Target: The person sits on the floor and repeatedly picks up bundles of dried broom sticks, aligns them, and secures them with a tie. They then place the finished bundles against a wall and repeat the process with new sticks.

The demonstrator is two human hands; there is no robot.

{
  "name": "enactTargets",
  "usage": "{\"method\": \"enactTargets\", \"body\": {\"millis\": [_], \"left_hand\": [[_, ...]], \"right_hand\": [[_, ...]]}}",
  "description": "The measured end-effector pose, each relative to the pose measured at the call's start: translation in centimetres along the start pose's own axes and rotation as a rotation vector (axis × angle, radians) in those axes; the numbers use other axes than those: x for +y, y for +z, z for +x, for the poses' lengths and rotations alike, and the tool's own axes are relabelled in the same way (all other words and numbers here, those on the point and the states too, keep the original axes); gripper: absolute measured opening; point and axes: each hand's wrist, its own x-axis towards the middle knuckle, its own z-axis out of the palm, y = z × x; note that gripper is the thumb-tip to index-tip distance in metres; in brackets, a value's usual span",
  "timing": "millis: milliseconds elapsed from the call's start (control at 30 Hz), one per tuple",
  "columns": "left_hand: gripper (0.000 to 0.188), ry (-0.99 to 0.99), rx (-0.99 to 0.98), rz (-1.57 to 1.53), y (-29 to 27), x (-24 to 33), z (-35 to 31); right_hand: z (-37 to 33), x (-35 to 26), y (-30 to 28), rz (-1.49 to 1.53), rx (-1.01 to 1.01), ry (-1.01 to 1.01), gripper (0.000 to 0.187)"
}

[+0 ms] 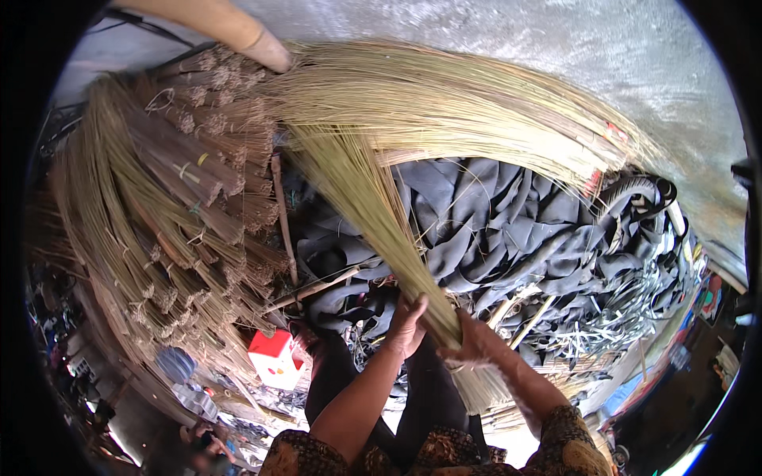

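Observation:
A long bundle of thin greenish-yellow straw stalks (379,226) slants across the middle, from the far pile down to my lap. My left hand (406,327) is closed round its lower part. Just below and to the right, my right hand (479,343) grips the same bundle near its cut end, which fans out pale past my fingers. The bundle's far tips spread out against a big heap of similar loose stalks (444,91) laid crosswise along the wall.
Tied straw bundles (151,206) pile up at the left. Curled dark rubber-like strips (516,230) fill the space beyond my legs. A red-and-white box (275,358) stands left of my legs. A bamboo pole (226,30) juts in at the upper left, before a grey wall (627,71).

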Motion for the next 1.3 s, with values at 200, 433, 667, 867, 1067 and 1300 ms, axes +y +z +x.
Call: {"method": "enactTargets", "body": {"millis": [200, 433, 667, 867, 1067, 1300], "left_hand": [[0.064, 0.145, 0.331, 0.061, 4.7, 1.5, -9.5], [0.064, 0.557, 0.175, -0.026, 5.2, 8.7, -23.1], [0.084, 0.808, 0.024, 0.085, 2.6, 19.3, -30.3], [0.096, 1.422, 0.503, 0.266, -1.8, 25.9, -36.5], [0.07, 1.121, 1.157, 0.437, -8.3, 22.6, -41.3], [0.049, 0.798, 0.805, 0.512, -11.9, 14.7, -33.3]], "right_hand": [[-6.5, -7.3, 1.8, -0.257, -0.03, -0.154, 0.095], [-8.9, -15.3, 5.7, -0.018, -0.229, -0.526, 0.084], [-6.5, -26.4, 10.0, 0.099, -0.554, -0.61, 0.079], [-4.2, -40.1, 14.8, -0.025, -0.356, -0.864, 0.082], [3.0, -58.1, 23.4, 0.118, -0.361, -0.882, 0.088], [14.0, -55.9, 27.1, 0.295, 0.14, -1.04, 0.082]]}}
